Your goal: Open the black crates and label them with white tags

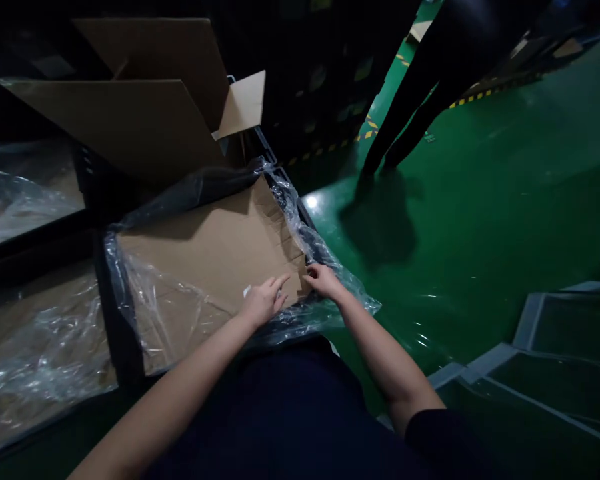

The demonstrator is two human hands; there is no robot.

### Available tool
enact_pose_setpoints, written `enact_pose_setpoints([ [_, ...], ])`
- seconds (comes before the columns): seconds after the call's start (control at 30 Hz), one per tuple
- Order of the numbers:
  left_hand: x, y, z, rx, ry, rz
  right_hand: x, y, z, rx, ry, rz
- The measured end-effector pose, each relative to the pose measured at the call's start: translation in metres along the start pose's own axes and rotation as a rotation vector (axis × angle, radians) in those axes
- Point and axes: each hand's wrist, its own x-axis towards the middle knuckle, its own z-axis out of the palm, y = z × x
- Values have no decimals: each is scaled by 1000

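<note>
A flat brown cardboard sheet lies inside a dark crate lined with clear plastic film. Over the sheet's near right part is my left hand, its thumb and forefinger apart and nothing visible between them. A small white patch shows just beside that hand. My right hand is at the sheet's right corner, fingers bent and closed on the cardboard edge. Creases run along the sheet's right side. Loose film spreads over the crate's rim below both hands.
An upright open cardboard box stands behind the crate. Film-covered crates adjoin on the left. On the green floor, a person's legs stand at the upper right. Grey-edged panels are at the lower right.
</note>
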Motion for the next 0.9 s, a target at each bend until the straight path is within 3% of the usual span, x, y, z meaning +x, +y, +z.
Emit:
enact_pose_setpoints([
  [0.17,22,30,-31,175,-221,23,-34,-25,-2,343,81,-263],
  [0.3,15,17,-49,266,-232,113,-46,-27,13,715,-83,-291],
  [0.4,-8,-7,-54,220,-31,333,-38,-16,24,500,-59,-155],
  [0.5,-35,-24,-57,170,241,464,-35,2,28,2,132,-1],
  [0.57,-50,-30,-60,151,338,480,-36,19,25,-230,274,92],
  [0.7,-71,-35,-66,112,364,462,-31,57,16,-222,409,229],
  [0.8,-83,-41,-68,69,355,420,-20,77,15,-107,445,164],
  [0.9,-91,-46,-71,9,337,382,-15,82,20,-73,549,93],
])
